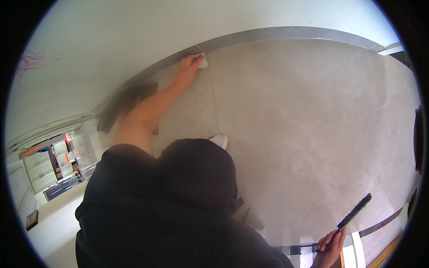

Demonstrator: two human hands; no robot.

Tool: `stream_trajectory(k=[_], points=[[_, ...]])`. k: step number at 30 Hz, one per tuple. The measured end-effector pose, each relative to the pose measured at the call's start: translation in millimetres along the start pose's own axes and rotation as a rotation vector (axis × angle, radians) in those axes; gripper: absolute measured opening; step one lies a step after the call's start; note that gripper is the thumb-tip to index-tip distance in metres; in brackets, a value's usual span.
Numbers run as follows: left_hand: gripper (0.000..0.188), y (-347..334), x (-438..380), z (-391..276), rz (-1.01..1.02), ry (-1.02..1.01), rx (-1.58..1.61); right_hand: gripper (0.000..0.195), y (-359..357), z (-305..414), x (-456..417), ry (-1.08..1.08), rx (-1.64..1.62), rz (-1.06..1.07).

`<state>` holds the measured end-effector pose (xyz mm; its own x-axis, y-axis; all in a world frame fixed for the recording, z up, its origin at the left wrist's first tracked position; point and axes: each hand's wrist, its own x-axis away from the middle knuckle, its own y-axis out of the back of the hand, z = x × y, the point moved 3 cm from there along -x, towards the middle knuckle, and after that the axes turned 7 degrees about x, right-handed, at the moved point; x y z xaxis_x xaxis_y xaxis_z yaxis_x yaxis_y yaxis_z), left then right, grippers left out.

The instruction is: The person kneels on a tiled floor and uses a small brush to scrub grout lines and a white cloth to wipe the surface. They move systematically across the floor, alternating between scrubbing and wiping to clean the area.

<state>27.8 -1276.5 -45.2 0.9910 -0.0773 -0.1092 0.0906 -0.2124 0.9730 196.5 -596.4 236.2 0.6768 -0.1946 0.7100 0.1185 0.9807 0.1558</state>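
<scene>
My left hand (188,68) reaches out to the foot of the wall and presses a small white cloth or pad (203,62) where the floor meets the grey skirting board (254,37). The pad lies beside a joint between floor tiles. At the lower right, my right hand (332,244) grips a brush with black bristles (355,211) by its handle, with the bristle end pointing up and right in the view. Grey-beige tiled floor (301,117) spreads between the two hands. My dark clothing covers the lower middle of the picture.
The white wall (150,30) curves above the skirting and bears red scribbles (32,62). Near my left forearm is a dark flat object (147,90), partly hidden. A white shoe tip (220,141) shows past my clothing. White cabinets (42,171) stand far left.
</scene>
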Motion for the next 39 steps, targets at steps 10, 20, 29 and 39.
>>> stream_trajectory(k=[10,20,29,39], points=[[0.049,-22.3,-61.3,-100.3,-0.095,-0.108,0.048,0.020,-0.8,6.8,-0.1,-0.049,-0.032,0.075],[0.046,8.6,-15.1,-15.1,0.109,0.427,0.196,0.019,-3.1,9.7,3.3,-0.039,0.018,-0.019],[0.031,-54.7,-137.2,-168.6,-0.229,-0.309,0.246,0.019,-8.3,15.6,3.1,0.003,0.044,0.035],[0.052,-43.3,-144.2,-171.2,0.080,-0.210,0.214,0.016,-6.5,15.3,9.3,-0.021,0.065,-0.018]])
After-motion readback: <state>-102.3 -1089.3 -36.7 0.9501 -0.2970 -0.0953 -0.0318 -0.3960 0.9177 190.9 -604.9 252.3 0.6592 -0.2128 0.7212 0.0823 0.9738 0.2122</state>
